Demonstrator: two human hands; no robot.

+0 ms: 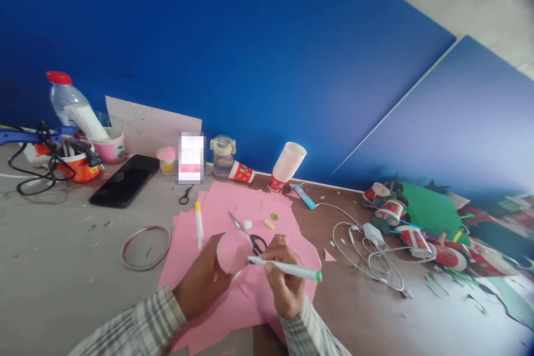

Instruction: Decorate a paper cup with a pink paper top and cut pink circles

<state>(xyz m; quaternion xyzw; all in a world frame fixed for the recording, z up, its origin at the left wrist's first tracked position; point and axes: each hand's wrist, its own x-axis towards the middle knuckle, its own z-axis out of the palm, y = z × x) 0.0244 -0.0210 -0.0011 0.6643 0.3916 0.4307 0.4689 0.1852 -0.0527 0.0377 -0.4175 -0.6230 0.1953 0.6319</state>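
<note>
My left hand (pixel 205 278) is closed around a pink-topped round piece (pixel 234 252), which looks like a paper cup with pink paper over its end. Most of its side is hidden by my fingers. In my right hand (pixel 286 278) is a white marker (pixel 294 268) with a green end, its tip at the right edge of the pink top. Under both hands lie sheets of pink paper (pixel 306 245). Just beyond the pink top are scissors (pixel 257 243), partly hidden. A yellow-capped marker (pixel 199 225) rests on the paper to the left.
A ring of tape (pixel 146 248) and a black phone (pixel 125 181) lie left. Stacked paper cups (pixel 290 161) lean at the back beside a glass jar (pixel 223 156). White cables (pixel 384 258) and decorated red cups (pixel 413 239) spread to the right. A blue partition (pixel 250 55) stands behind.
</note>
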